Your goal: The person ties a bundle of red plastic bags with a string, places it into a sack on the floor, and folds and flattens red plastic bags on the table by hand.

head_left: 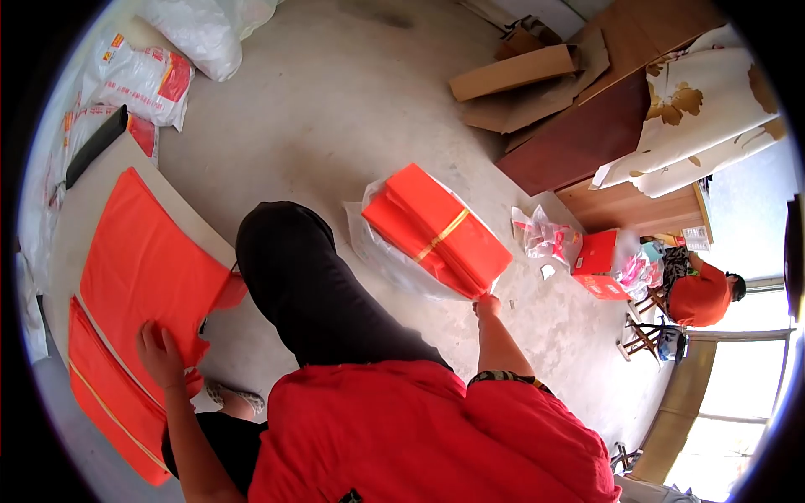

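1. Red short-sleeved shirt [377,436] fills the lower middle, closest to view.
2. Concrete floor [335,109] spreads across the room.
3. Pale-topped table [161,180] stands on the left; on it lies a broad stack of red sheets [142,251], one edge drooping over the side.
4. Black-trousered leg [293,268] extends between the table and a red bundle [436,230].
5. That bundle, crossed by 1 yellow band, lies on a translucent plastic bag [369,243]; whether the floor carries its weight, I cannot tell.
6. Another yellow-banded bundle [109,398] lies just beside the stack, on its near side.
7. White printed sack [147,84] sits beyond the table's far end.
8. Opened cardboard [520,80] lies at the far right.
9. Seated person [703,293] in an orange-red top is near a red carton [597,256].
10. Left hand [161,356] rests palm-down on the stack, fingers slightly spread, gripping nothing visible.
11. Right hand [486,308] is closed around the banded bundle's near end.
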A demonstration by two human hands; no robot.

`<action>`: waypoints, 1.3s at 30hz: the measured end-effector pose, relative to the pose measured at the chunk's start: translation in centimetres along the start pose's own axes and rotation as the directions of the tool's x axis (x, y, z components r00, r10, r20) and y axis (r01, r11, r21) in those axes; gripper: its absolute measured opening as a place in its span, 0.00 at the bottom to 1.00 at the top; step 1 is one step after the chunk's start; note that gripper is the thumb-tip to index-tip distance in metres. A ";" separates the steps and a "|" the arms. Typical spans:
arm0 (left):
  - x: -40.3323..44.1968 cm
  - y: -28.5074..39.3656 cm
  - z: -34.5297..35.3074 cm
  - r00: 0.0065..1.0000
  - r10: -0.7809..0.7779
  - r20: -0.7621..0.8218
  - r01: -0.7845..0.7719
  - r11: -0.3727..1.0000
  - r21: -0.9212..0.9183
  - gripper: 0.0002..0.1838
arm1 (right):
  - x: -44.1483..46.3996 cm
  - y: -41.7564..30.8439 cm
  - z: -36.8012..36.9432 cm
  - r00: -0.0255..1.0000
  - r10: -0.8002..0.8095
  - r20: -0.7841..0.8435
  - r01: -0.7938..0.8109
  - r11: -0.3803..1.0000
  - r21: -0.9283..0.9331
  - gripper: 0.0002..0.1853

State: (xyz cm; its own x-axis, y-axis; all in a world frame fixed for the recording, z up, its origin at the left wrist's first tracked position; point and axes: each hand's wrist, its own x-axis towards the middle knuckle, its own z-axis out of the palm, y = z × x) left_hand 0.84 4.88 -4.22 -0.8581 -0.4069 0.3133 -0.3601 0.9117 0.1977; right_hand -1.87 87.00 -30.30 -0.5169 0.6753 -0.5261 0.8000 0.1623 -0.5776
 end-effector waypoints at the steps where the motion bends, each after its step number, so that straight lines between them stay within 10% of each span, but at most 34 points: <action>1: 0.0 0.2 -0.2 1.000 -0.004 0.003 0.004 1.000 0.001 0.18 | -2.3 -1.9 -1.3 0.993 0.114 0.002 -0.114 0.988 0.102 0.17; 7: 0.0 0.3 -0.3 1.000 0.025 -0.012 -0.025 0.999 0.040 0.18 | 1.3 9.2 -5.1 0.998 -0.019 -0.055 0.002 0.954 -0.299 0.11; 17: 0.2 0.3 -0.1 1.000 -0.014 0.003 0.014 1.000 0.001 0.17 | -6.9 9.7 -5.9 0.891 0.445 0.092 -0.454 0.883 0.118 0.12; 24: 0.2 0.0 0.4 1.000 -0.005 -0.015 0.005 1.000 -0.013 0.18 | -9.4 6.5 -8.5 0.840 0.474 0.265 -0.403 0.871 -0.279 0.17; 27: 0.2 0.5 0.1 1.000 0.011 -0.013 -0.011 1.000 -0.011 0.18 | -8.4 7.7 -9.5 0.777 0.553 0.301 -0.324 0.761 -0.562 0.20; 28: 0.2 0.6 -0.2 1.000 0.012 -0.022 -0.012 1.000 0.001 0.18 | -12.8 8.4 -14.5 0.721 -0.240 0.651 0.502 0.827 -0.251 0.13; 29: 0.2 0.7 -0.3 1.000 0.018 -0.022 -0.018 1.000 -0.022 0.18 | -13.8 8.6 -15.0 0.629 -0.320 0.709 0.604 0.775 -0.186 0.13; 39: 0.5 1.6 -1.3 0.999 -0.032 -0.038 0.027 0.992 -0.124 0.20 | -13.2 -8.4 2.3 0.449 0.374 0.811 0.613 0.531 -0.585 0.14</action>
State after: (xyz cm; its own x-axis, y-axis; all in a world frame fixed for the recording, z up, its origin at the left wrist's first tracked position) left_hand 0.33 6.05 -2.59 -0.8315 -0.4379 0.3419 -0.3351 0.8862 0.3199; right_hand -2.45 75.12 -19.96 -0.1799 -0.2193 -0.9589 0.2866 0.9209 -0.2643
